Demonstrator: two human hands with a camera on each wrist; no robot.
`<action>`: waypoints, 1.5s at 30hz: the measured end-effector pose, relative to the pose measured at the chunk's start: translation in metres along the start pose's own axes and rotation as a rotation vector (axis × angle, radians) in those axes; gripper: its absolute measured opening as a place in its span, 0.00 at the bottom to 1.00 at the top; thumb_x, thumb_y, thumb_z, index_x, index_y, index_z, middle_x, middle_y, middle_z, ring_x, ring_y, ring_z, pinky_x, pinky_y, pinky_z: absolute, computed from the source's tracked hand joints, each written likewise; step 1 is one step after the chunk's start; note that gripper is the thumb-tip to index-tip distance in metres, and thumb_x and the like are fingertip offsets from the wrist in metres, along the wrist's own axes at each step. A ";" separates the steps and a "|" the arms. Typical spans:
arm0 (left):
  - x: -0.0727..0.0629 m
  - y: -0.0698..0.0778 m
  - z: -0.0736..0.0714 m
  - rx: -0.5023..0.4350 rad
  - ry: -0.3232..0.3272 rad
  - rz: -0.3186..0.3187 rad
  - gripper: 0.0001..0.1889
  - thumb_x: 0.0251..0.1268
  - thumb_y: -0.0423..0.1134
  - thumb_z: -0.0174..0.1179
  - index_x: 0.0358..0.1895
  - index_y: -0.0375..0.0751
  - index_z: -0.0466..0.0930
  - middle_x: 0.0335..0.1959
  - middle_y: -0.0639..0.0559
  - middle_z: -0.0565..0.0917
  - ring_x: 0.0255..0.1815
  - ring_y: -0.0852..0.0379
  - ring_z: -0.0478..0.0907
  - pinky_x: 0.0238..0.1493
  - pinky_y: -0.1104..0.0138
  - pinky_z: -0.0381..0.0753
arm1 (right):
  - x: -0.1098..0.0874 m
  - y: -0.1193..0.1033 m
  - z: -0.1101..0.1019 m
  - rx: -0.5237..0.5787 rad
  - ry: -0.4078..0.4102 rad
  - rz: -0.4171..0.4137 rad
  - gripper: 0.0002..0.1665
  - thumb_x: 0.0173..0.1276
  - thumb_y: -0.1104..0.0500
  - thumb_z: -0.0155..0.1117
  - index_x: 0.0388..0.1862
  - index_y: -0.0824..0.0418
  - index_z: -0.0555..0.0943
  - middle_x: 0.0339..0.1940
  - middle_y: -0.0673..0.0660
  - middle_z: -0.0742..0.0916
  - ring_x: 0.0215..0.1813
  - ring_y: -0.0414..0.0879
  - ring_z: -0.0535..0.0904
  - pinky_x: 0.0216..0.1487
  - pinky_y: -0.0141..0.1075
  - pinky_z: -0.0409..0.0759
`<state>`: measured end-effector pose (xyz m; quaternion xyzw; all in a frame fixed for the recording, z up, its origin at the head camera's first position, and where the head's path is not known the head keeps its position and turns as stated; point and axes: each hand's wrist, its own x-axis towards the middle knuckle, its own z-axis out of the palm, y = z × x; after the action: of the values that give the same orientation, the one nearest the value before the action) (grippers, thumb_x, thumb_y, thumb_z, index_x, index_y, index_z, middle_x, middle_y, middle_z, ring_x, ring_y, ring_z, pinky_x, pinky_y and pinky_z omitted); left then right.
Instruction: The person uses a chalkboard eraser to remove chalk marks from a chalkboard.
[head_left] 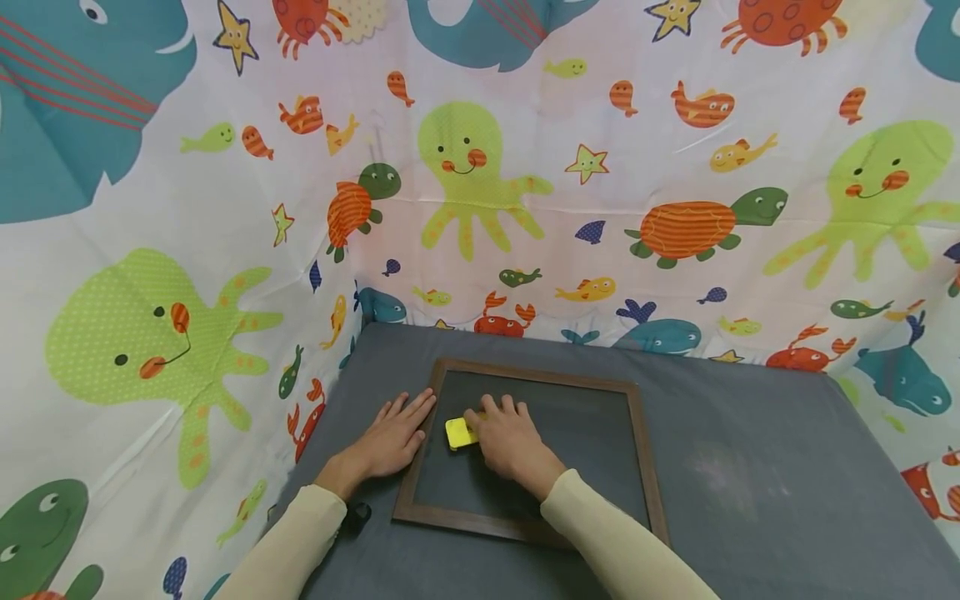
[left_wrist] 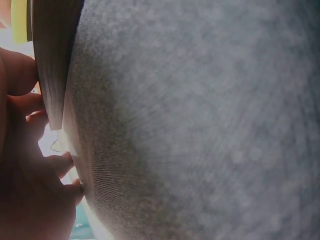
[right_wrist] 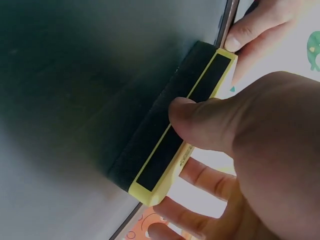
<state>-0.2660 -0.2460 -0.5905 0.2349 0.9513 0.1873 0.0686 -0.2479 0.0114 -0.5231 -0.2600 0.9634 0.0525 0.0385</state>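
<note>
A small chalkboard [head_left: 555, 433] in a brown wooden frame lies flat on the grey table. My right hand [head_left: 513, 442] grips a yellow board eraser [head_left: 459, 433] by its sides over the board's left part. In the right wrist view my thumb presses the near side of the eraser [right_wrist: 160, 157], and its dark felt face meets the board surface [right_wrist: 60, 100]. My left hand [head_left: 390, 437] rests with fingers extended at the frame's left edge. In the left wrist view, the fingertips of this hand [left_wrist: 35, 165] touch the frame's side [left_wrist: 52, 75] and the table.
A grey cloth covers the table [head_left: 750, 483], with a pale chalky smudge [head_left: 723, 475] right of the board. A small black object [head_left: 356, 518] lies by the left forearm. Curtains [head_left: 525, 192] printed with sea animals stand behind and at both sides.
</note>
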 end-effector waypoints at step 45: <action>0.001 0.004 0.000 -0.041 0.037 0.031 0.34 0.88 0.40 0.50 0.90 0.38 0.54 0.92 0.41 0.53 0.89 0.23 0.48 0.83 0.25 0.47 | -0.097 0.138 -0.062 0.228 0.044 0.073 0.35 0.75 0.47 0.75 0.74 0.63 0.82 0.58 0.63 0.85 0.50 0.56 0.77 0.52 0.54 0.82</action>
<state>-0.2650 -0.2423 -0.5889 0.2447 0.9446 0.2123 0.0527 -0.2371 0.1705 -0.4410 -0.2199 0.9725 -0.0618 0.0446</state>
